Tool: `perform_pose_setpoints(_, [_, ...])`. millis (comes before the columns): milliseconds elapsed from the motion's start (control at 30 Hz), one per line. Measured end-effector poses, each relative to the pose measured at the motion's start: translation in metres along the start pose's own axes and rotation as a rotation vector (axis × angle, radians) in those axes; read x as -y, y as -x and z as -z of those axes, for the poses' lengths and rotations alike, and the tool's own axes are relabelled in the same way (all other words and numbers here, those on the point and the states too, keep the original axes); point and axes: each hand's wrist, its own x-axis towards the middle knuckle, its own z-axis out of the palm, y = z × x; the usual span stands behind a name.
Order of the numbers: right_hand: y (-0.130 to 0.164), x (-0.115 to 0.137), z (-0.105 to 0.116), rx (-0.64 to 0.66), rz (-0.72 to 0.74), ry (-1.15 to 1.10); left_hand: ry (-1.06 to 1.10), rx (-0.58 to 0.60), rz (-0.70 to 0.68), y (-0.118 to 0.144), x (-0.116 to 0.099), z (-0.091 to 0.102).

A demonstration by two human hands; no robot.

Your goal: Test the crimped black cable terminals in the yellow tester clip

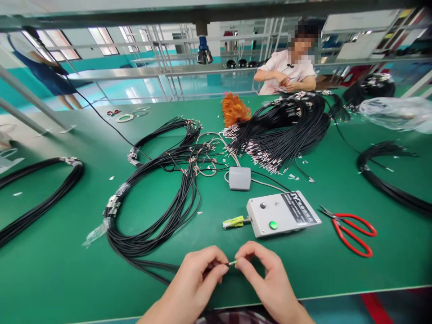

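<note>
My left hand (194,279) and my right hand (266,276) meet near the front edge of the green table (50,270). Both pinch the stripped tip of a thin black cable (232,263) between thumb and forefinger. The cable runs left under my left hand toward a large coil of black cables (158,202). Just beyond my hands lies a grey tester box (283,213) with a green lit button and a yellow-green connector (233,222) at its left end.
Red-handled scissors (353,229) lie right of the box. A small grey block (239,178) sits behind it. More cable bundles (286,130) spread across the far table, with one bundle at left (40,198) and one at right (388,180). A co-worker (286,72) sits opposite.
</note>
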Motion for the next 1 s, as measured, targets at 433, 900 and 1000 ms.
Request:
perform_pose_setpoints(433, [-0.005, 0.003, -0.014, 0.026, -0.427, -0.814, -0.129, -0.209, -0.188, -0.002, 0.0, -0.016])
perform_pose_setpoints(900, [0.003, -0.001, -0.022, -0.049, -0.349, -0.799, -0.032, -0.337, -0.131, -0.002, -0.001, -0.025])
perform_pose_setpoints(1000, [0.001, 0.0, -0.029, -0.063, -0.35, -0.824, 0.059, -0.326, -0.09, -0.002, -0.002, -0.025])
